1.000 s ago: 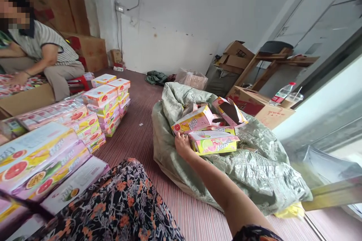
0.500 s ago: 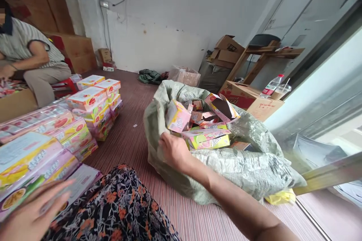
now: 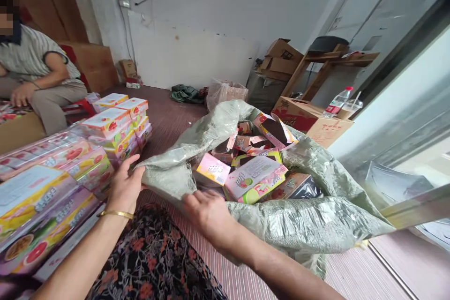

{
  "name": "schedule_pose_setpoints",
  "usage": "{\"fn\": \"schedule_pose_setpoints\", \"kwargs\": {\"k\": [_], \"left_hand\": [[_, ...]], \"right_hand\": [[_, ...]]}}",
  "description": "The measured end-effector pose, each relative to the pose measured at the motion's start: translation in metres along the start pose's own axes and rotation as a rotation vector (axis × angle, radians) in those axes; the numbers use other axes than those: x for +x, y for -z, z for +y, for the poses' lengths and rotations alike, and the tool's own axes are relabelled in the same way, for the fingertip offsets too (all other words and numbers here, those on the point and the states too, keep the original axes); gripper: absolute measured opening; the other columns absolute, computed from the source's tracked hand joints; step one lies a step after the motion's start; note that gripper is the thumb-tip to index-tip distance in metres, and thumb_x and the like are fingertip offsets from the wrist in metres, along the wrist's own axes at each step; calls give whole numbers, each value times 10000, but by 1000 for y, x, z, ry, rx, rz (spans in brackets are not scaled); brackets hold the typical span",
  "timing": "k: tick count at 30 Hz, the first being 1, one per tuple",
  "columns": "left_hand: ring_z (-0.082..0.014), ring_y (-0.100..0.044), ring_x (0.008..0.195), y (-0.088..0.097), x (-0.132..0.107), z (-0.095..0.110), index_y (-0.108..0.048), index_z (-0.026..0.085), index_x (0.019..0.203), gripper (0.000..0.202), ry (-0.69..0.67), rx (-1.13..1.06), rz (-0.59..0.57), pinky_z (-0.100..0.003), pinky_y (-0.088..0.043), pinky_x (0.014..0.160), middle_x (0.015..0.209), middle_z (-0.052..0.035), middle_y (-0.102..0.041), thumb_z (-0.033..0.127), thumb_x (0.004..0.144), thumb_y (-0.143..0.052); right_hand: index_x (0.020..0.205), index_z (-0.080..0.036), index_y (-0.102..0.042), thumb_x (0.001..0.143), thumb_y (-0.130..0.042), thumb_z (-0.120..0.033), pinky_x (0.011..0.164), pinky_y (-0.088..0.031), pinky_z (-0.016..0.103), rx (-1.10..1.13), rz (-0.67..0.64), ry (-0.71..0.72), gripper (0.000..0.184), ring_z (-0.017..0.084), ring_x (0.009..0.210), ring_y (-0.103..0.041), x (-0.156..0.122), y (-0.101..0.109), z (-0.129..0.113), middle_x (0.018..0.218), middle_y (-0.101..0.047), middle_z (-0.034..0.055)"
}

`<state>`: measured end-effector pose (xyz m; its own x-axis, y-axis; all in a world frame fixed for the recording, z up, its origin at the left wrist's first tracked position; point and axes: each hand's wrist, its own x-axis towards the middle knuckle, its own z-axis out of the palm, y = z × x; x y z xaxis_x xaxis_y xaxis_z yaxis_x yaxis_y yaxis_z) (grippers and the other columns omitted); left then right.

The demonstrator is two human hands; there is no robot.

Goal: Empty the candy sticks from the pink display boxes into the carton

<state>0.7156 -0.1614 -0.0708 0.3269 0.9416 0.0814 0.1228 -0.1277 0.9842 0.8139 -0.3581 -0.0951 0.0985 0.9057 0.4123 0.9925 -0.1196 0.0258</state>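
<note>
A large pale green woven sack (image 3: 298, 218) lies wide open on the floor in front of me. My left hand (image 3: 125, 185), with a gold bangle at the wrist, grips the sack's rim and pulls it out to the left. Closed over the near rim is my right hand (image 3: 211, 218). Inside the sack lie several fruit-printed cartons: a pink and yellow box (image 3: 213, 169), a pink and green box (image 3: 255, 178), an open-ended box (image 3: 276, 130) and a brown box (image 3: 295, 186).
Stacked fruit-printed cartons (image 3: 38, 197) stand on the left, close to my left arm. Another person (image 3: 38, 70) sits behind them. A bottle (image 3: 338, 102) and a cup stand on a cardboard box (image 3: 316, 126) at the right.
My left hand has moved from the cartons to the sack's rim. The rim is now stretched toward the left and me, and my right hand has come nearer. The cartons inside have shifted.
</note>
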Motion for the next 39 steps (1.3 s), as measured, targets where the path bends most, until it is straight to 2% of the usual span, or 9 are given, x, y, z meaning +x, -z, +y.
{"fn": "schedule_pose_setpoints", "kwargs": {"k": [3,6,9,13,17,24,29,35,39], "left_hand": [[-156,-626,550,-4,-19,-8,-587,174,1207,384,221,-170,-67,-323,-576,458,909,-47,-614,275,843,-518],[-161,-627,474,-14,-37,-10,-553,146,1195,321,300,-207,-146,-349,-588,453,803,-31,-614,254,910,-449],[-140,-633,518,-16,-42,-10,-593,149,1134,279,281,-249,-103,-320,-600,488,817,-41,-639,244,919,-443],[-166,-672,694,-6,-36,-13,-640,167,1147,314,229,-273,-52,-294,-602,523,980,-84,-683,264,907,-463],[-190,-686,839,-2,-28,-14,-649,181,1182,347,203,-383,11,-304,-618,602,1126,-103,-689,283,888,-496],[-200,-650,1063,-11,-23,32,-672,178,1163,319,-10,-553,-63,-329,-595,851,1223,-67,-689,290,891,-548],[-202,-661,1045,-5,-13,29,-700,238,1182,339,32,-411,-24,-266,-596,769,1223,-30,-706,313,878,-570],[-208,-673,1006,-1,-5,-4,-726,270,1153,351,209,-305,63,-211,-581,631,1189,-17,-719,293,835,-581],[-191,-676,989,-10,-6,-1,-730,239,1128,342,229,-381,77,-223,-593,669,1147,-25,-729,243,835,-554]], "right_hand": [[864,-197,-604,941,-594,-195,690,-391,313,-79,-46,-177,77,179,706,-602,-21,-5,29,775,-643,29],[957,-198,-659,951,-598,-366,764,-411,342,-119,-38,-301,179,218,802,-621,-37,-1,52,849,-666,62],[1201,-222,-632,961,-517,-515,1025,-359,484,-178,33,-440,396,300,1147,-567,-53,8,79,1193,-647,122],[1486,-216,-408,914,-467,-586,1088,-225,693,-221,181,-1074,684,453,1481,-152,-80,14,143,1615,-223,190],[1549,-42,-184,827,-531,-533,1053,-354,596,110,134,-1478,940,458,1392,-348,-84,-8,201,1512,-310,339],[1421,-146,-403,779,-627,-347,1129,-279,465,168,175,-847,708,317,1298,-444,33,-98,183,1341,-542,168],[1425,-118,-399,835,-658,-339,1075,-371,378,171,-86,-731,681,273,1300,-462,94,-129,191,1366,-530,173],[1236,-172,-578,804,-717,-508,957,-459,422,148,-189,-720,564,319,1187,-545,82,-105,184,1265,-598,166],[1286,-215,-563,968,-491,-423,1002,-418,415,-109,128,-710,387,283,1215,-511,37,-44,215,1366,-542,148]]}}
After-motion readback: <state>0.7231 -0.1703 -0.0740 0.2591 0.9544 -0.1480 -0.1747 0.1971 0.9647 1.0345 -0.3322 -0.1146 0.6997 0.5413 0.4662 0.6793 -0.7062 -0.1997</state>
